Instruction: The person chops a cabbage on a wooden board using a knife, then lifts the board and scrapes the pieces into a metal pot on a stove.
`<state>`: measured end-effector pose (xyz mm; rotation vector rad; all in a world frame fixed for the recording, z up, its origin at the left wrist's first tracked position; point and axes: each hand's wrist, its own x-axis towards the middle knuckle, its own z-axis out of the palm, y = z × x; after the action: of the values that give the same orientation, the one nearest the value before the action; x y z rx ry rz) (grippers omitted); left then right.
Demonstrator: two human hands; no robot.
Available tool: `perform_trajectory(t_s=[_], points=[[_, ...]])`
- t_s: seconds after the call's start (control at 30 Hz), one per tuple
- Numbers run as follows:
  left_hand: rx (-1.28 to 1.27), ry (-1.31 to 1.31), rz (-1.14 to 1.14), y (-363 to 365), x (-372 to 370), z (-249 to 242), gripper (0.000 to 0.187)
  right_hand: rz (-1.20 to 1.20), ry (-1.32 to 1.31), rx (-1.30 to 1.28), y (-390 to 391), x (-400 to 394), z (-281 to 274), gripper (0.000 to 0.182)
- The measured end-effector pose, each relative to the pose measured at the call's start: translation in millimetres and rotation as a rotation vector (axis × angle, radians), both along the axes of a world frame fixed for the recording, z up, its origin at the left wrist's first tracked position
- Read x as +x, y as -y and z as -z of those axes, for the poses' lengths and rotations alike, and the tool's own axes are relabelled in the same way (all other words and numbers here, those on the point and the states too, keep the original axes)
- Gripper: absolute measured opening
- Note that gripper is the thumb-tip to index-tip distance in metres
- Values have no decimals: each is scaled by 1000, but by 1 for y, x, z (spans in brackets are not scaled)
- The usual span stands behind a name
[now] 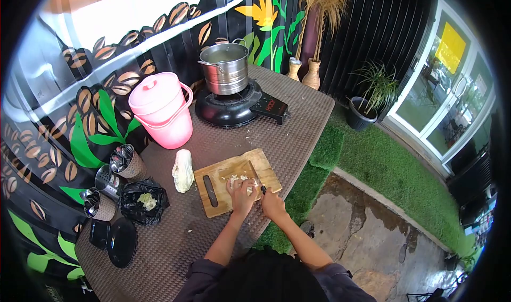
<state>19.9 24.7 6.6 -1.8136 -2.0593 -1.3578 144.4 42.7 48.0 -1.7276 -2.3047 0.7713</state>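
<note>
A wooden cutting board (221,205) lies near the table's front edge. My right hand (273,205) grips a knife (263,188) by its dark handle, with the blade over the board. To its left, my left hand (242,195) presses its bent fingers down on finely chopped white vegetable pieces (242,178); what lies under the fingers is mostly hidden. More white bits are scattered around the fingertips. Left of the board rests a pale napa cabbage (183,171).
A steel pot (225,70) stands on a black portable stove (229,110) at the back. Beside it is a pink lidded bucket (167,110). At left are a black plastic bag (154,193) with scraps, cutlery holders (130,166) and a black oval plate (122,243).
</note>
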Motion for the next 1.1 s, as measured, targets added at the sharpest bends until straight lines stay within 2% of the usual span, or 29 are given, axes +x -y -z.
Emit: perform_trajectory(t_s=[0.17,0.3,0.37,0.4,0.47,0.5,0.57,0.67,0.97,1.1], points=[[-42,74,34,-3,-1,4,16,80,24,-60,13,-10,11,30],[-67,52,73,2,-4,-9,23,38,-29,-34,-7,-7,8,31],[-87,-1,226,4,-10,-20,32,3,-20,-42,-10,-2,0,29],[-85,-3,223,4,-14,-28,32,-7,-12,-43,-12,1,-2,31],[-197,-121,243,4,-23,-44,40,-14,-9,-75,-15,5,-4,35],[-199,-122,242,3,-30,-42,40,-15,-11,-76,-16,6,-4,35],[-429,-71,310,0,-40,-38,45,-35,-9,-57,-18,9,-7,36],[-511,-40,344,-7,-46,-31,47,-59,-45,-49,-19,12,-7,37],[-420,-31,285,-18,-40,-16,28,-50,-214,60,-15,30,12,36],[-374,-101,269,-17,-38,-19,28,-50,-210,60,-14,30,13,36]])
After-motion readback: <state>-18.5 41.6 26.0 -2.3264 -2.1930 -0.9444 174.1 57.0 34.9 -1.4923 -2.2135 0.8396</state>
